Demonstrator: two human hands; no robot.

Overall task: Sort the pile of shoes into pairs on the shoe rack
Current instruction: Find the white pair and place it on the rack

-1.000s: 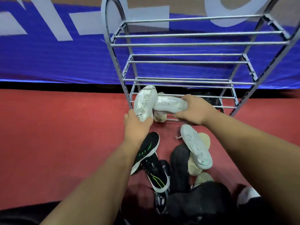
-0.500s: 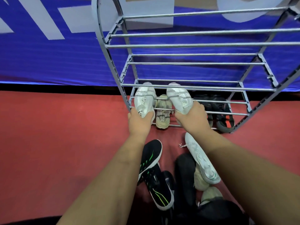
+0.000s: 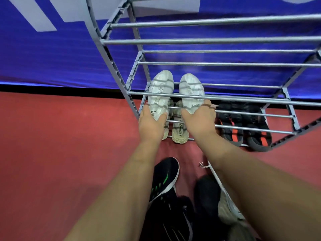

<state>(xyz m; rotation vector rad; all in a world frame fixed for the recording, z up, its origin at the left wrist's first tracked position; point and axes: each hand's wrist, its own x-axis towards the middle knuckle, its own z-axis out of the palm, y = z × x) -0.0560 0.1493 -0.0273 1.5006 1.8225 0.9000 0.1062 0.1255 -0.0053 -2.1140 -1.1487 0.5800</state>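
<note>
Two white sneakers lie side by side, toes pointing away, on a lower shelf of the grey metal shoe rack point(image 3: 114, 54). My left hand point(image 3: 151, 124) grips the heel of the left white sneaker point(image 3: 160, 94). My right hand point(image 3: 199, 119) grips the heel of the right white sneaker point(image 3: 191, 91). Under them on the bottom shelf rest beige slides point(image 3: 179, 129) and a pair of black shoes with orange stripes point(image 3: 245, 126). The pile on the floor holds a black shoe with green stripes point(image 3: 165, 176), a black shoe point(image 3: 206, 193) and other shoes partly hidden by my arms.
The rack stands on a red floor point(image 3: 60, 153) against a blue banner with white lettering point(image 3: 52, 49). Its upper shelves of bars point(image 3: 208, 40) hold nothing. A white shoe with a loose lace point(image 3: 215, 178) lies under my right forearm.
Both hands have pushed the two white sneakers deeper into the rack, from in front of it onto the lower shelf, now parallel. The camera has moved closer to the rack.
</note>
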